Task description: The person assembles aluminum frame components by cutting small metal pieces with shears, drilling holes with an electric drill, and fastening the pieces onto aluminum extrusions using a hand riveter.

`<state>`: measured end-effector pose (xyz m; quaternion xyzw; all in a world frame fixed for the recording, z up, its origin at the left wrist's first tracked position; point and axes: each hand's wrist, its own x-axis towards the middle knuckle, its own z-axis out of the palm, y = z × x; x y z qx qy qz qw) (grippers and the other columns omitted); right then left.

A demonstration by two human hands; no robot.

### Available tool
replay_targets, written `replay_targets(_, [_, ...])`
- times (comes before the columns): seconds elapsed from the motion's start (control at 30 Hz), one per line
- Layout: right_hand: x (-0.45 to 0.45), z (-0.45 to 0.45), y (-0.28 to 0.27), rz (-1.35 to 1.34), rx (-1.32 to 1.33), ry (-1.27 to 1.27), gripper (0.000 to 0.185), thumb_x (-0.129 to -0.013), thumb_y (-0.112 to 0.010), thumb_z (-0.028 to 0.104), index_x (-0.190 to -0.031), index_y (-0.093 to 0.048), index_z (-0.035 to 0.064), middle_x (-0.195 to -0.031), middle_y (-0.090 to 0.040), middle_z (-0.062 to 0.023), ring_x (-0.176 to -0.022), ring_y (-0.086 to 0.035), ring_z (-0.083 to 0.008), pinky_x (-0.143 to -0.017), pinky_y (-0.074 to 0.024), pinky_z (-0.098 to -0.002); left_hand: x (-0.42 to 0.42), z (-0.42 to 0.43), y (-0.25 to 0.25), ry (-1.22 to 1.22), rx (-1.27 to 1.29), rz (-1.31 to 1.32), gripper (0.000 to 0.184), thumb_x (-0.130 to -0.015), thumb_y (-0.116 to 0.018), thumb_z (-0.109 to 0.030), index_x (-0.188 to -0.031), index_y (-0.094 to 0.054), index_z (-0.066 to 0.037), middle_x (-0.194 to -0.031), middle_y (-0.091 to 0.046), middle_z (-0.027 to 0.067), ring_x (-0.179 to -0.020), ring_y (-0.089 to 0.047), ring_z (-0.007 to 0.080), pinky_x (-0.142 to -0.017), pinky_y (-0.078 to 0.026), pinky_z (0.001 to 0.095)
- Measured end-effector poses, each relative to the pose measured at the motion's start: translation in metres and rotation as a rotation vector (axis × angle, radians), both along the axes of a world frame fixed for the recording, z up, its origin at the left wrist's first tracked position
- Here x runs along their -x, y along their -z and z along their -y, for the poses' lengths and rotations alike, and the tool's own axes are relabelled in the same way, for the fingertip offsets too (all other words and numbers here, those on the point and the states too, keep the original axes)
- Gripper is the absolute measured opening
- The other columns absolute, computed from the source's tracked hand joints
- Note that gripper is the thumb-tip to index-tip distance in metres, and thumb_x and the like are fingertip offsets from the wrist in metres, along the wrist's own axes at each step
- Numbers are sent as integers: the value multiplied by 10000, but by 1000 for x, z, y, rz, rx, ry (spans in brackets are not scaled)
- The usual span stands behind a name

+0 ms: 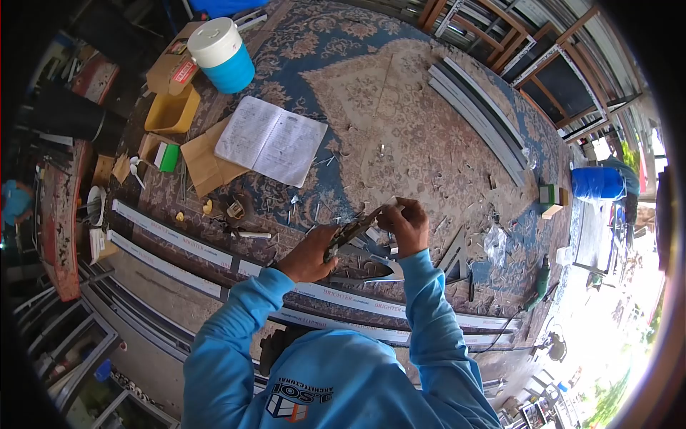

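Note:
My left hand [311, 256] is wrapped round one end of a dark, worn, elongated object [350, 233], held at a slant over the front part of the carpeted table. At the far end of that object, my right hand [406, 225] has its fingers pinched together, with something small and whitish at the fingertips, too small to name. Beneath my hands lie metal tools and a curved pale-edged piece [382, 273]. Long aluminium profiles [357, 301] with printed film run along the table's near edge, below my hands.
An open notebook [271, 139], a blue-and-white cooler [223, 57] and a yellow bin [172, 111] stand at the left. Grey profiles [479, 121] lie at the back right. A metal square [454, 259], a plastic bag [494, 245] and a green drill [542, 284] are at the right.

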<state>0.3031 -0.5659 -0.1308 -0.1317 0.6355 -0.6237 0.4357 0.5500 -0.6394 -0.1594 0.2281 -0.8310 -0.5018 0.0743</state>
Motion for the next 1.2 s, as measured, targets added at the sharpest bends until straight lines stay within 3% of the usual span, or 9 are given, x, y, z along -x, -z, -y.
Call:
replay_targets(0.17, [-2, 1, 10, -70, 38, -28, 316, -915, -711, 21, -1157, -532, -75, -917, -693, -154, -725, -716, -205, -631, -604, -309, 1, 2, 18, -7, 47, 30, 701, -856, -676, -72, -1484, -367, -53, -1356, -478, 271, -1269, -476, 475, -1091, -392, 541])
replay_targets(0.43, [4, 8, 30, -40, 73, -70, 240, -934, -695, 19, -1122, -565, -56, -909, -689, -121, -782, -725, -211, -707, -620, -321, 2, 9, 36, -100, -4, 25, 667, -875, -679, -87, -1468, -378, -45, -1378, -473, 288, -1242, -501, 499, -1056, -433, 545])
replay_targets(0.53, [6, 8, 29, 4, 64, -93, 249, -933, -688, 6, -1135, -557, -57, -976, -698, -150, -807, -731, -224, -732, -628, -344, 7, 5, 49, -185, 122, -71, 568, -846, -692, -84, -1371, -480, -46, -1263, -581, 249, -1180, -575, 455, -979, -486, 537])
replay_targets(0.63, [9, 11, 26, 54, 27, -57, 272, -926, -696, 15, -1139, -549, -66, -980, -703, -166, -809, -732, -229, -730, -629, -350, 18, 16, 51, -143, 11, 34, 494, -848, -700, -105, -1311, -529, -91, -1131, -650, 210, -1039, -649, 439, -879, -535, 530])
replay_targets(0.73, [16, 11, 22, 56, -5, -48, 296, -920, -707, 33, -1142, -545, -78, -948, -706, -169, -794, -735, -232, -716, -630, -348, 24, 19, 56, -118, 142, 51, 444, -844, -710, -112, -1259, -552, -124, -1022, -672, 181, -908, -680, 428, -782, -553, 519])
replay_targets(0.83, [18, 3, 25, 2, -19, -95, 308, -913, -721, 53, -1133, -555, -86, -919, -707, -166, -767, -738, -234, -689, -630, -336, 18, 14, 50, -94, 68, 91, 552, -903, -695, -147, -1404, -482, -60, -1228, -605, 238, -1119, -607, 463, -969, -497, 527])
replay_targets(0.97, [4, -4, 29, -57, -60, -131, 291, -907, -730, 66, -1109, -582, -84, -885, -707, -149, -734, -736, -220, -664, -626, -315, 6, 6, 37, 4, 24, 89, 767, -894, -695, -133, -1539, -286, -64, -1408, -447, 273, -1300, -458, 477, -1079, -412, 541])
replay_targets(1.07, [0, -3, 36, -64, 10, -145, 276, -911, -728, 74, -1094, -592, -81, -867, -707, -136, -725, -733, -206, -657, -620, -305, 8, 7, 29, -54, 48, 31, 637, -872, -699, -125, -1432, -415, -17, -1301, -530, 273, -1215, -525, 470, -1035, -437, 546])
replay_targets(1.2, [-5, -3, 25, -95, -29, -142, 287, -911, -735, 85, -1100, -593, -78, -859, -707, -128, -721, -732, -203, -646, -612, -306, 7, 5, 49, -110, 125, 23, 559, -874, -698, -143, -1383, -491, -38, -1264, -591, 235, -1147, -592, 445, -979, -485, 530])
